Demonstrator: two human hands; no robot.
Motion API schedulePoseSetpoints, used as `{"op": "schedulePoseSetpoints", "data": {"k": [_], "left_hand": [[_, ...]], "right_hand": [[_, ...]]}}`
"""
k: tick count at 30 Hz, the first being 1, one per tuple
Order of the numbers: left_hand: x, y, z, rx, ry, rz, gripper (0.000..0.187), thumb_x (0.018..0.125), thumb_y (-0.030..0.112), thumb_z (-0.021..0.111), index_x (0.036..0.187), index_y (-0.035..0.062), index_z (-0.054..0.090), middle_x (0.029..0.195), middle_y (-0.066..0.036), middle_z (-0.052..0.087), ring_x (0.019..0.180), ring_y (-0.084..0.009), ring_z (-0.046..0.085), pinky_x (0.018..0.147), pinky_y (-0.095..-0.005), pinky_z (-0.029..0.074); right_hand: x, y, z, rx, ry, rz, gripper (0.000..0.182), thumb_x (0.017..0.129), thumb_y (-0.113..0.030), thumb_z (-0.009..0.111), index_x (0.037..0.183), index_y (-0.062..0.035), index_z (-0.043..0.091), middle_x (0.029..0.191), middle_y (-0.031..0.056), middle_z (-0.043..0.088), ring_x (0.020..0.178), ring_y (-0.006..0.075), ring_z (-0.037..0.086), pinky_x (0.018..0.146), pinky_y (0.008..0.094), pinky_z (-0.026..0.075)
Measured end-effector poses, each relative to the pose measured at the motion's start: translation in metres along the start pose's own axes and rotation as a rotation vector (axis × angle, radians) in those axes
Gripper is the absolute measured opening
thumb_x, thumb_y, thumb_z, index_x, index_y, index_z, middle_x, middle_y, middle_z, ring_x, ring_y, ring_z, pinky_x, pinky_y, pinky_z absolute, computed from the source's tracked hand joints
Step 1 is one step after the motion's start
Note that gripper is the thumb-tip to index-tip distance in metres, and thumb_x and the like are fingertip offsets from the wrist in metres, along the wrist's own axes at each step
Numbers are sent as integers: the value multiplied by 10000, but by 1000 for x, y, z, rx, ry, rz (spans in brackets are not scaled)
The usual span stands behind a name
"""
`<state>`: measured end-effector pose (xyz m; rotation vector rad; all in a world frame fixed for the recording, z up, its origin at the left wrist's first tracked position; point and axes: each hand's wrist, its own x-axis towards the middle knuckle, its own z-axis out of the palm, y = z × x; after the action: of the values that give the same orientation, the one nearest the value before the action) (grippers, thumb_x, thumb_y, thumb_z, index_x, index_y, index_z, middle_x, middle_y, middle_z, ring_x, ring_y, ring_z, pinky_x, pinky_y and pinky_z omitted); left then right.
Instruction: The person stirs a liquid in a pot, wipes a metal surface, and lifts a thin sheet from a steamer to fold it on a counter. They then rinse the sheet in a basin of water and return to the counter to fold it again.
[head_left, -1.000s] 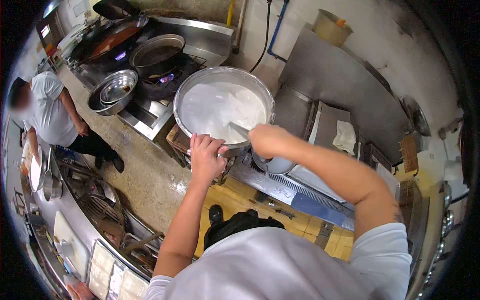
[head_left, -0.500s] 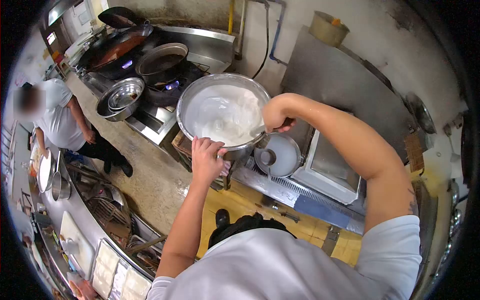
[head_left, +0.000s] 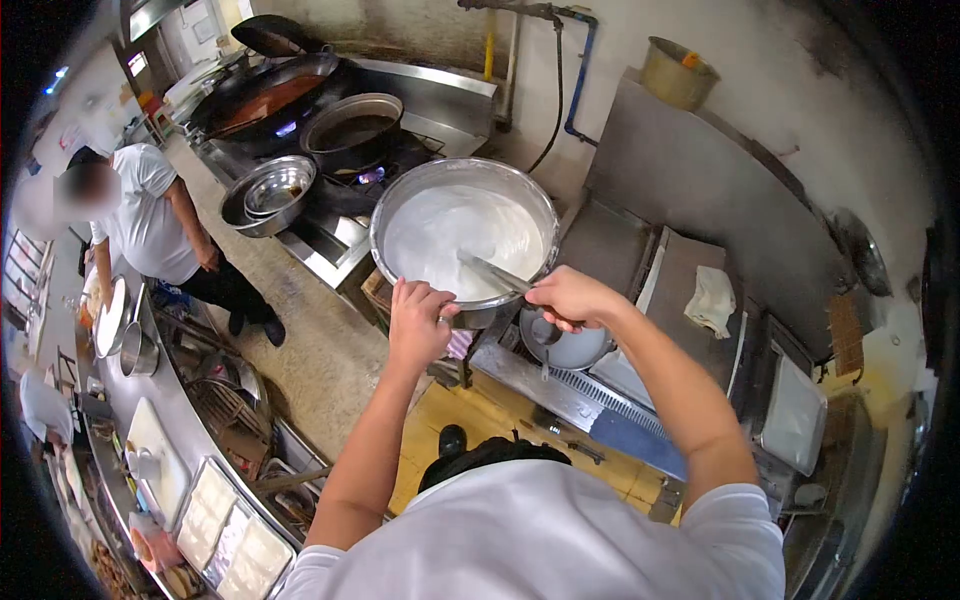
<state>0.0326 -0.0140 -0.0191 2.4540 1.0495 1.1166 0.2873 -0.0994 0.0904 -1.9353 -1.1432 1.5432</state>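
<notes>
A large round metal pot holds white, creamy liquid with swirl marks on its surface. My left hand grips the near-left rim, fingers over the edge. Closed around the handle of a long metal stirring tool is my right hand, just outside the pot's near-right rim. The tool slants down into the liquid, which hides its lower end, so its exact kind cannot be told. Below the right hand, a metal basin of pale liquid with a small ladle in it is partly covered.
Behind the pot, a dark pan and a large wok sit on burners with flames. Nested metal bowls stand to the left. A co-worker is at the left counter. A cloth lies on the right-hand worktop.
My right hand has drawn back toward me, out over the near-right rim, bringing the tool's metal shaft into sight. The left hand stays on the rim. The head view has shifted.
</notes>
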Motion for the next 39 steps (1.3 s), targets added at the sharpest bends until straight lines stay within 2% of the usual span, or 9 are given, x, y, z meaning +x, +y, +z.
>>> {"op": "schedulePoseSetpoints", "data": {"k": [5, 12, 15, 18, 21, 24, 27, 29, 39], "left_hand": [[2, 1, -4, 0, -33, -9, 130, 829, 163, 728, 936, 97, 758, 928, -99, 654, 1071, -312, 595, 1156, -555, 329], [1, 1, -2, 3, 1, 1, 151, 802, 160, 759, 937, 93, 763, 902, -83, 664, 1057, -299, 598, 1137, -562, 339], [2, 0, -3, -3, -5, -2, 151, 802, 169, 764, 934, 95, 764, 903, -81, 664, 1063, -299, 598, 1139, -562, 339], [2, -2, -2, -19, -25, -12, 151, 808, 178, 762, 935, 96, 770, 931, -103, 658, 1061, -314, 595, 1151, -558, 330], [2, -1, -1, -19, -13, -13, 148, 803, 175, 765, 927, 95, 770, 926, -99, 659, 1055, -312, 598, 1151, -557, 330], [2, -2, -1, -27, -20, -19, 140, 804, 167, 760, 924, 95, 768, 921, -96, 659, 1054, -311, 598, 1153, -558, 327], [1, -3, -1, -18, -3, -2, 133, 806, 157, 754, 921, 91, 766, 915, -93, 663, 1051, -309, 600, 1149, -556, 330], [2, -2, -1, -16, -4, 0, 129, 807, 151, 752, 919, 88, 764, 911, -93, 664, 1052, -308, 600, 1144, -556, 334], [0, -4, -1, 11, -11, 3, 158, 810, 176, 754, 948, 99, 762, 905, -85, 659, 1066, -301, 595, 1157, -544, 330]], "right_hand": [[-12, 28, 10, 136, 47, -116, 294, 1026, -214, 559, 787, -44, 572, 599, 15, 533, 372, 90, 440, 332, 287, 317], [-27, 50, 27, 146, 174, -164, 283, 1040, -241, 552, 888, -14, 623, 622, 17, 543, 402, 84, 456, 370, 295, 324], [-25, 69, 33, 54, 283, -260, 264, 1018, -246, 577, 914, -10, 631, 645, 98, 623, 454, 216, 566, 450, 356, 433], [-26, 79, 39, -213, 515, -507, 230, 978, -231, 600, 970, -6, 646, 724, 212, 675, 636, 397, 660, 609, 443, 519], [-38, 71, 39, -352, 597, -404, 220, 949, -199, 594, 1035, -8, 660, 839, 279, 671, 819, 492, 654, 740, 521, 522], [-33, 70, 34, -561, 684, -369, 256, 943, -198, 601, 1105, -9, 660, 863, 258, 693, 822, 472, 673, 739, 541, 526], [-19, 73, 28, -718, 830, -466, 276, 940, -205, 617, 1126, -4, 650, 926, 236, 711, 835, 460, 686, 755, 549, 537], [-16, 65, 26, -774, 837, -437, 273, 939, -212, 625, 1116, -5, 645, 949, 226, 716, 839, 447, 695, 760, 541, 549], [-15, 42, 24, -980, 647, -465, 224, 921, -202, 642, 1054, -23, 657, 957, 195, 720, 847, 407, 712, 747, 497, 575]]}}
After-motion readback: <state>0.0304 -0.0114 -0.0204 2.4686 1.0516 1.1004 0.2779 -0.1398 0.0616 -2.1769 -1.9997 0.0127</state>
